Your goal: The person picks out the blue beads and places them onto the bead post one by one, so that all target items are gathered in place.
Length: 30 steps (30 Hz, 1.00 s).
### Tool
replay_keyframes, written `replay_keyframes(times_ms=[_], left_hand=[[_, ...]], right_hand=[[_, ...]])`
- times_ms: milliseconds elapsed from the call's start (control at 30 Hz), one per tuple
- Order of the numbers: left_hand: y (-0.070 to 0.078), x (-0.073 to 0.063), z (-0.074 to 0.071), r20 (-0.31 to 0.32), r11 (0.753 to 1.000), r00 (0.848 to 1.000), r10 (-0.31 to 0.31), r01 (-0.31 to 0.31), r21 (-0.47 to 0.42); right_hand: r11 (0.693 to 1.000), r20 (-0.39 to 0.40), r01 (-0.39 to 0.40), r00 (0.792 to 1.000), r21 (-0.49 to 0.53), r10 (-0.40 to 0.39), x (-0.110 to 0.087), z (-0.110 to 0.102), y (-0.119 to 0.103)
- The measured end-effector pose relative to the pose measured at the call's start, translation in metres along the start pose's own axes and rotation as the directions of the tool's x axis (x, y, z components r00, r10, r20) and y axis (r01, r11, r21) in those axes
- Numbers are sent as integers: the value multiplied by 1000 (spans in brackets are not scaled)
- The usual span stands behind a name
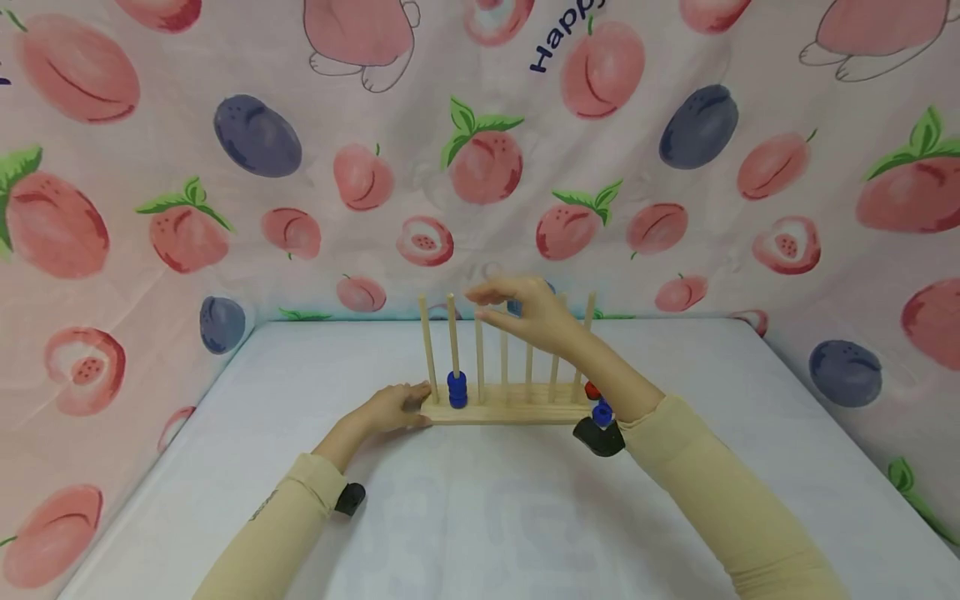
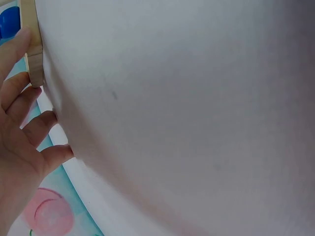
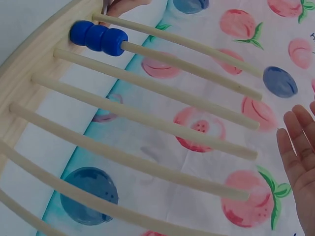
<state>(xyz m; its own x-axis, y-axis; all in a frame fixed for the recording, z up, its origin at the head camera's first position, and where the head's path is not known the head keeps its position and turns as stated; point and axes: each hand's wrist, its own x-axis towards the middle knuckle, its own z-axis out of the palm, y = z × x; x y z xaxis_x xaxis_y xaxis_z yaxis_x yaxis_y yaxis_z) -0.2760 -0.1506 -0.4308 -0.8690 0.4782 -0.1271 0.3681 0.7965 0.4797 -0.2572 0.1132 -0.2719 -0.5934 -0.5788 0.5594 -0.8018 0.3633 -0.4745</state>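
Observation:
A wooden peg stand (image 1: 510, 412) with several upright pegs stands on the table. Three blue beads (image 3: 98, 38) are stacked low on its second peg from the left, also seen as the blue beads (image 1: 457, 390) in the head view. My left hand (image 1: 392, 408) holds the stand's left end, thumb along the front; the left wrist view shows the fingers by the wooden end (image 2: 33, 59). Over the peg tops, my right hand (image 1: 532, 312) has its thumb and fingers apart with nothing between them. In the right wrist view, its fingers (image 3: 298, 142) are fairly straight beside the peg tips.
A red bead (image 1: 592, 390) and a blue bead (image 1: 602, 413) show at the stand's right end, partly hidden by my right forearm. Behind the white table (image 1: 465, 517) hangs a fruit-printed cloth (image 1: 495, 242). Dark wrist devices (image 1: 600, 437) show at both cuffs.

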Motion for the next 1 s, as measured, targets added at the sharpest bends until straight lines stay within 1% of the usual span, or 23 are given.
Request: replay_keyframes(times_ms=[200,333,433,567,700,900,1000], left_hand=[[1,0,-3,-10,1000,1000,19,-19,19],[2,0,-4,-11,1000,1000,10,-10,11],[2,0,-4,-12,1000,1000,3,-3,-7],[2,-1,-3,-13,1000,1000,0,0,-24],[2,-3,-2,-7,999,1000,-9,8,-38],[0,-3,1,1,1000,1000,-8,8,-29],[0,-1,3,-4,1000,1000,14,-15,-16]], right_hand=[[998,16,-55,998,18,55,-21,-6,-4],[997,22,-75,997,31,75,-34,-7,-2],[996,28,-78,997,32,77,-43,-7,0],[994,51,-109,993,17,108,-58,-8,3],[992,73,-122,990,17,121,-74,-9,8],[991,74,-133,988,2,132,-94,-13,17],[989,84,-147,986,-1,147,-106,-16,23]])
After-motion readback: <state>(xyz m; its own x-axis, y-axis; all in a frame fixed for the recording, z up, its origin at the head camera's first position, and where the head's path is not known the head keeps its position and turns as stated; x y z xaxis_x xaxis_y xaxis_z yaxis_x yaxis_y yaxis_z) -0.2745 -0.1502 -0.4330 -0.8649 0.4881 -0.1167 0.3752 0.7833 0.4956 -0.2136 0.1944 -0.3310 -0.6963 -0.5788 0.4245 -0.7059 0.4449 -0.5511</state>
